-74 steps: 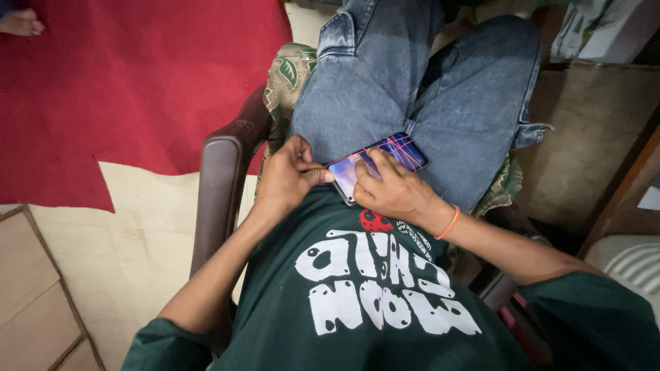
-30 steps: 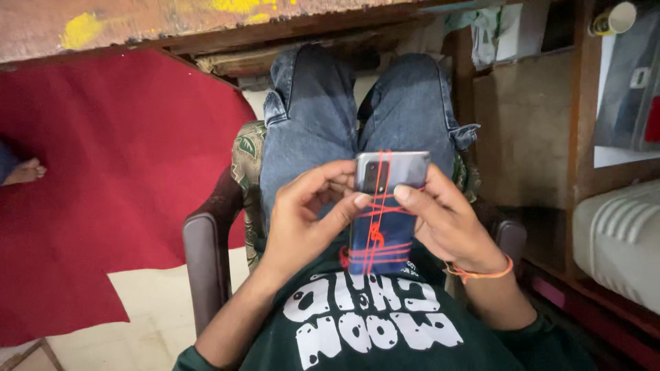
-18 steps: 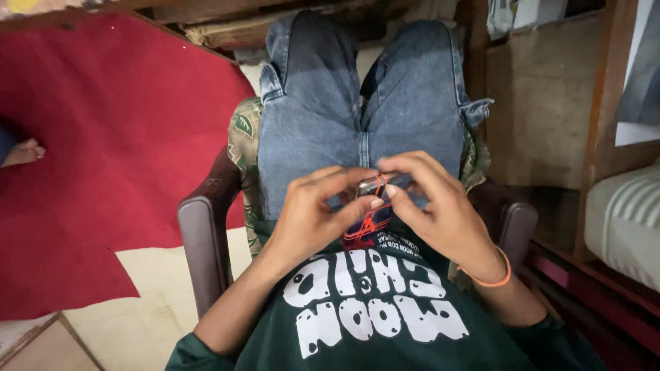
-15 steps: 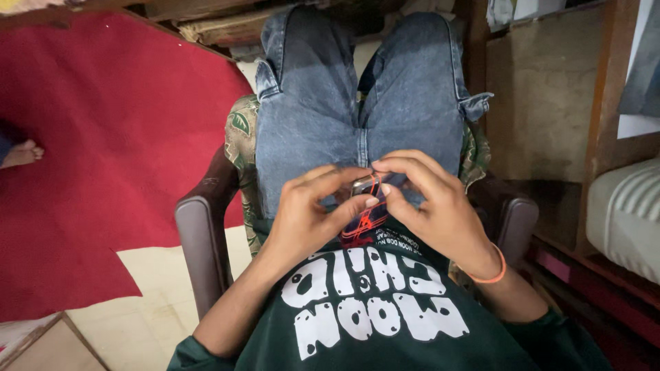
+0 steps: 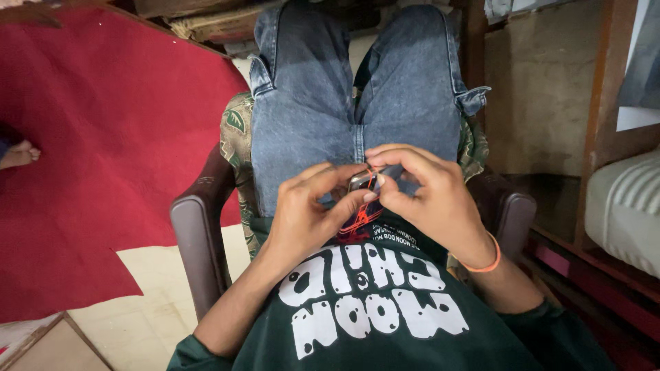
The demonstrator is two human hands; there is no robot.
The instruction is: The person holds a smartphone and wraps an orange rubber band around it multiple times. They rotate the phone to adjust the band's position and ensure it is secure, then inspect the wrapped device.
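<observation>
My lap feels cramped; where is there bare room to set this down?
Bare denim lies on both thighs beyond the hands. Pale floor is open beside the chair arm. It is crowded where the left hand and right hand pinch the small card.

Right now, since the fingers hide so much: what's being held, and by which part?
A small flat card wound with red thread, pinched at its top edge by left hand and right hand.

A small flat card pack (image 5: 363,184), grey at the edge and wound with red thread, is sitting over the lap, pinched between the left hand (image 5: 309,213) and right hand (image 5: 430,192). Most of it is hiding behind the fingers.
</observation>
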